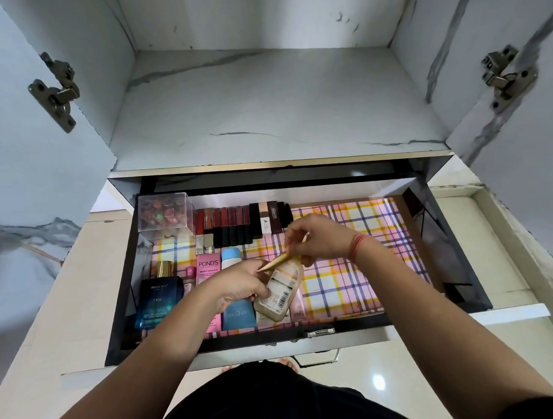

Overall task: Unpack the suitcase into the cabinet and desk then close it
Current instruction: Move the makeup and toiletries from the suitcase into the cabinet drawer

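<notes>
A black pull-out drawer (451, 248) with a pink plaid liner stands open below the cabinet shelf (273, 108). Over its middle, my left hand (243, 282) holds a pale beige bottle (279, 288) with a barcode label. My right hand (318, 239) is above it, pinching a thin gold stick (274, 262) that my left fingers also touch. In the drawer lie a blue perfume bottle (158, 299), a pink Pond's box (208, 266), a blue box (239, 313) and a row of lipsticks (233, 223). The suitcase is out of view.
A clear plastic box (165, 215) of small round items sits at the drawer's back left. Both cabinet doors hang open, with hinges at left (55, 90) and right (502, 78). The drawer's right half shows bare liner (361, 276). A metal handle (317, 358) hangs on the drawer front.
</notes>
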